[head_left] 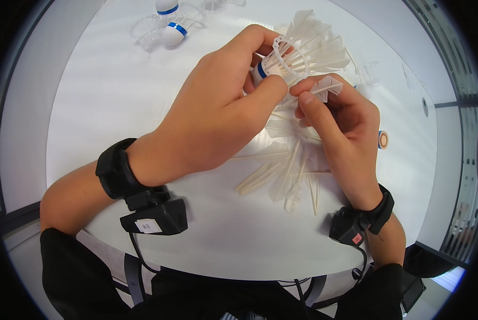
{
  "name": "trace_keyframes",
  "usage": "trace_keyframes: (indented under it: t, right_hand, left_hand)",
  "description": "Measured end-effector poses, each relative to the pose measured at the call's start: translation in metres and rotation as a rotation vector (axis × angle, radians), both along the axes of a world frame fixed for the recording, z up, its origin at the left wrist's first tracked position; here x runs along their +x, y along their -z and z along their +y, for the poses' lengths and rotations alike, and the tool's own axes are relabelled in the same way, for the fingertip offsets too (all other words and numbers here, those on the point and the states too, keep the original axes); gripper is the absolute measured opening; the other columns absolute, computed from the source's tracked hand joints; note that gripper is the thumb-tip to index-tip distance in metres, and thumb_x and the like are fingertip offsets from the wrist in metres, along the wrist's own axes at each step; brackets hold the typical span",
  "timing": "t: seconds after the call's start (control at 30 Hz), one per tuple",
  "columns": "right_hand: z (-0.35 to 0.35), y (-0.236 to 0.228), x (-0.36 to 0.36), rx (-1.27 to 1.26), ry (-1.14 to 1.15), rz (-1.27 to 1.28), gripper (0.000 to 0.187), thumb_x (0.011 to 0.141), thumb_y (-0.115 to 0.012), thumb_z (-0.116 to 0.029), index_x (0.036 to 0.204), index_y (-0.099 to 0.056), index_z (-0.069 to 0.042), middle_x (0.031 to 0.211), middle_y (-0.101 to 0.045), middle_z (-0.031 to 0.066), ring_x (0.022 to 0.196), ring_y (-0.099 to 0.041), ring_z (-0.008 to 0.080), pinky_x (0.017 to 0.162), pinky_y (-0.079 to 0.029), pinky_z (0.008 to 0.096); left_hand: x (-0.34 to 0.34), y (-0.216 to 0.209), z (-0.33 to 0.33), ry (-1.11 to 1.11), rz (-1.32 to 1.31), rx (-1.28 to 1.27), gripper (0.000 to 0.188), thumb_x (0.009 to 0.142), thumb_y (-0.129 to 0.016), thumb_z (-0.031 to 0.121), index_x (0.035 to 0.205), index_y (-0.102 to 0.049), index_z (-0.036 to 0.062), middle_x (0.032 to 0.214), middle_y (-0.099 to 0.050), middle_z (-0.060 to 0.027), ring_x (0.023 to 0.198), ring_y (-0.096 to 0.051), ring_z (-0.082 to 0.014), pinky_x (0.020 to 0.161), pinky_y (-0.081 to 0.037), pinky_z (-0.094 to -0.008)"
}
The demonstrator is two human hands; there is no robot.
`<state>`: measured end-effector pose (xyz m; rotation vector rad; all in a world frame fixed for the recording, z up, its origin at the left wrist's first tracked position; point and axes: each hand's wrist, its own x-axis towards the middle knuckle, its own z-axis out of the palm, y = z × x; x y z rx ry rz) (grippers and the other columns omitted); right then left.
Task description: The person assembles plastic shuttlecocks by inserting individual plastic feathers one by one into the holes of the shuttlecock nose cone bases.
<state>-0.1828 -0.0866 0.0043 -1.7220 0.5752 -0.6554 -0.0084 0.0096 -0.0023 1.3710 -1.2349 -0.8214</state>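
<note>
Above the table (127, 98), left hand (215, 104) grips blue-banded white shuttlecock (309, 49), right hand (351, 120) a feather (328, 90).

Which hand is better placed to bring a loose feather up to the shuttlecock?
Probably the right hand: it pinches a white feather with a pale shaft close by, while the left hand is occupied holding the white feathered shuttlecock with a blue-banded base.

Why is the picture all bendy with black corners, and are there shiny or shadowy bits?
In the head view, the fisheye lens bends straight edges near the rim and leaves the corners black; also in the head view, the white table looks bright, with pale glare and faint, soft shadows, so the pale loose feathers don't stand out much.
</note>
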Motion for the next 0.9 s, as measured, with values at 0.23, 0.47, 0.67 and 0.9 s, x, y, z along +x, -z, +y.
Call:
trace_keyframes:
  t: [0.23, 0.47, 0.67, 0.9]
  right_hand:
    - [-0.004, -0.002, -0.002, 0.037, 0.156, -0.181, 0.016, 0.101, -0.061, -0.01, 0.107, -0.069, 0.002, 0.093, -0.068, 0.004, 0.077, -0.057, 0.0082, 0.069, -0.046, 0.0231]
    - [-0.004, 0.0, 0.0, 0.008, 0.177, -0.267, 0.027, 0.106, -0.057, -0.019, 0.113, -0.068, 0.004, 0.093, -0.068, 0.0049, 0.075, -0.055, 0.0079, 0.067, -0.043, 0.022]
    - [-0.004, 0.0, -0.002, -0.049, 0.225, -0.246, 0.03, 0.106, -0.057, -0.024, 0.113, -0.068, 0.003, 0.093, -0.067, 0.0041, 0.074, -0.055, 0.0073, 0.066, -0.043, 0.0219]
    - [-0.002, -0.001, 0.0, 0.015, 0.268, -0.244, 0.027, 0.106, -0.056, -0.025, 0.112, -0.067, 0.0, 0.088, -0.064, 0.0023, 0.072, -0.054, 0.0069, 0.065, -0.043, 0.0222]
  left_hand:
    - [-0.001, -0.002, 0.0, -0.012, -0.013, 0.003, 0.037, 0.094, -0.052, 0.005, 0.131, -0.053, -0.0008, 0.114, -0.063, -0.005, 0.099, -0.054, -0.0094, 0.086, -0.042, -0.0242]
    - [-0.001, 0.001, -0.002, -0.028, -0.074, -0.053, 0.038, 0.093, -0.058, 0.005, 0.13, -0.054, -0.0005, 0.115, -0.064, -0.0044, 0.094, -0.053, -0.0088, 0.082, -0.041, -0.024]
    - [-0.002, -0.002, -0.001, -0.062, -0.108, -0.035, 0.044, 0.09, -0.07, 0.006, 0.13, -0.053, -0.0031, 0.113, -0.063, -0.0041, 0.094, -0.054, -0.0086, 0.076, -0.043, -0.0213]
    - [0.001, 0.008, -0.003, -0.062, -0.165, -0.091, 0.046, 0.089, -0.073, 0.007, 0.129, -0.053, -0.0037, 0.114, -0.064, -0.0052, 0.093, -0.055, -0.0099, 0.075, -0.045, -0.0219]
